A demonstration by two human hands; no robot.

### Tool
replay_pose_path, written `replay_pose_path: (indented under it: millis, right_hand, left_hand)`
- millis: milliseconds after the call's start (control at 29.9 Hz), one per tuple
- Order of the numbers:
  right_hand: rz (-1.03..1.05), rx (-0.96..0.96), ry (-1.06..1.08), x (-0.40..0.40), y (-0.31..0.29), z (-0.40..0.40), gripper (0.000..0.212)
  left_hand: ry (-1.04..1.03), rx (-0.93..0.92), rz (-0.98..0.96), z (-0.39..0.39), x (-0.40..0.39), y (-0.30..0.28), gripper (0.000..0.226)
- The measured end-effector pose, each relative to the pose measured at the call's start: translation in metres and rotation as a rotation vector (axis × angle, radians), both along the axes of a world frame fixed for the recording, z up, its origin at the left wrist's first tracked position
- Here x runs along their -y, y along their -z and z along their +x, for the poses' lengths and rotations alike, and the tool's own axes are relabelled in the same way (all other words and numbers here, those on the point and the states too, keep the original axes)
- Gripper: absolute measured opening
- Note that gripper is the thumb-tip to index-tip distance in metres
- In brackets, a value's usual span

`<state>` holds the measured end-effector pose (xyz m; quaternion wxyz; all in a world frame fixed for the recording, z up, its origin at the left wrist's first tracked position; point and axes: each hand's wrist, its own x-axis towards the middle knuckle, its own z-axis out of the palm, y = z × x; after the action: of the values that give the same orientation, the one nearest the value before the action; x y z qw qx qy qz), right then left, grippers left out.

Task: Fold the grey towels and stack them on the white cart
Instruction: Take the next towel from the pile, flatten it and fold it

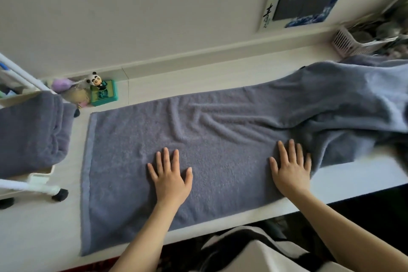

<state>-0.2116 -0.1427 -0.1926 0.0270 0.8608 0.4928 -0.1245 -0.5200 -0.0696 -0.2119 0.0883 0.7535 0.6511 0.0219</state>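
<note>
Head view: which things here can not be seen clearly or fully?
- Towel pile: cut off by the right edge, blurred.
- Pink basket: contents blurred, unreadable.
- White cart: cut off by the left edge; folded towel covers its top.

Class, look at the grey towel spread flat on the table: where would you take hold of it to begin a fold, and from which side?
Probably best: pinch the two corners of the spread towel's left short hem, coming from the left. That edge lies flat and free on the table, while its right end is bunched among other towels. Both hands, left and right, lie flat on it.
</note>
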Motion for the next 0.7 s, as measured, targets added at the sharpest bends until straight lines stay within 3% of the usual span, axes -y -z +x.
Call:
replay_pose_path:
  millis: [134, 234, 334, 468, 601, 701]
  right_hand:
    - [0.091, -0.040, -0.252, -0.017, -0.001, -0.026, 0.061]
    - [0.065, -0.057, -0.469, -0.021, 0.007, -0.033, 0.059]
    - [0.066, -0.030, -0.398, -0.027, 0.008, -0.013, 0.062]
    - [0.034, 0.001, -0.252, -0.037, 0.005, 0.013, 0.066]
    - [0.142, -0.007, -0.420, -0.061, 0.001, -0.001, 0.055]
    - [0.196, -0.060, -0.635, -0.094, -0.001, -0.025, 0.052]
  left_hand:
    - [0.053, 0.091, 0.027, 0.044, -0.016, -0.012, 0.068]
    - [0.129, 0.044, -0.006, 0.069, -0.024, -0.007, 0.067]
    - [0.135, -0.049, -0.001, 0.071, -0.029, 0.001, 0.067]
    - [0.117, -0.027, 0.009, 0.073, -0.032, 0.000, 0.065]
    - [0.065, 0.072, 0.052, 0.084, -0.047, -0.008, 0.058]
    - [0.056, 0.036, 0.062, 0.095, -0.075, -0.011, 0.058]
